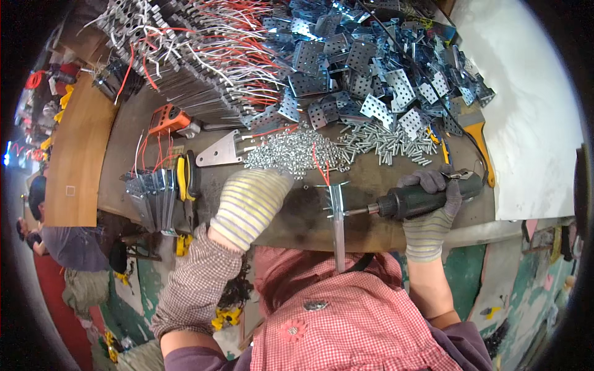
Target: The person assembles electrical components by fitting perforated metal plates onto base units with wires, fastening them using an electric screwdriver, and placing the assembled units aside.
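Right hand point(428, 229) gripping power driver point(417, 202), 3 o'clock of metal bracket point(336, 203) at bench's point(291, 224) near edge; left hand point(250, 201) at nuts point(296, 150), 10 o'clock, can't tell if grasping. Keep driver square.

Right fingers point(431, 180) around dark power driver point(427, 201), left fingers point(279, 180) at nuts point(297, 151)

Patchy grn/wht floor point(523, 294) under dk workbench point(297, 222), wd panel point(73, 154) at L, bright lt point(7, 156) far L

1 workbench point(297, 226) with nuts point(288, 151), screws point(385, 142), pliers point(181, 176)
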Available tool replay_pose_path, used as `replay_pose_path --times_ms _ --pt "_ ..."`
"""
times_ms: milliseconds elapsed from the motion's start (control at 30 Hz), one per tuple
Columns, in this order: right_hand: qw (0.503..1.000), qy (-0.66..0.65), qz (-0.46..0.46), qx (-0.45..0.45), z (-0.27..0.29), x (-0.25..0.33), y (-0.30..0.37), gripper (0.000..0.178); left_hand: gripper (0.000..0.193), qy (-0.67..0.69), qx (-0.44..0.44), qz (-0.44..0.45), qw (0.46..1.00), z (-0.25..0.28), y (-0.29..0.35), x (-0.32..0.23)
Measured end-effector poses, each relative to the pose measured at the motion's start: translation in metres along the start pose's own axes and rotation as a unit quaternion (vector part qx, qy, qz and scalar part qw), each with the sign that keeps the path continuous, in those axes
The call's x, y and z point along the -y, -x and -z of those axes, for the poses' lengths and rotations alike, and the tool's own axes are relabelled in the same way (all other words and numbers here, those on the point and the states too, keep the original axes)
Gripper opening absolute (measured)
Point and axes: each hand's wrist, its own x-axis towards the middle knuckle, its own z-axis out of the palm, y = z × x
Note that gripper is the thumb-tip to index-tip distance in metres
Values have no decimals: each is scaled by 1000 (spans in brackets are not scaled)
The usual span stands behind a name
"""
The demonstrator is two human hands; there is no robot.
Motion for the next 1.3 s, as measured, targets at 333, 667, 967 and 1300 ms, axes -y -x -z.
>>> replay_pose_path --times_ms 333,667,967,1300 --pt "1000 15 -2 -2 -4 0 0 29 16 644 -71 171 743 -19 30 -68" --pt "1000 -17 -17 4 2 0 -1 24 19 537 -180 181 804 -26 24 -84" --pt "1000 -9 -19 5 1 1 -3 23 19 588 -153 181 773 -32 24 -86" --pt "1000 3 -7 -6 -1 -2 -1 27 14 504 -264 202 797 -33 5 -109"
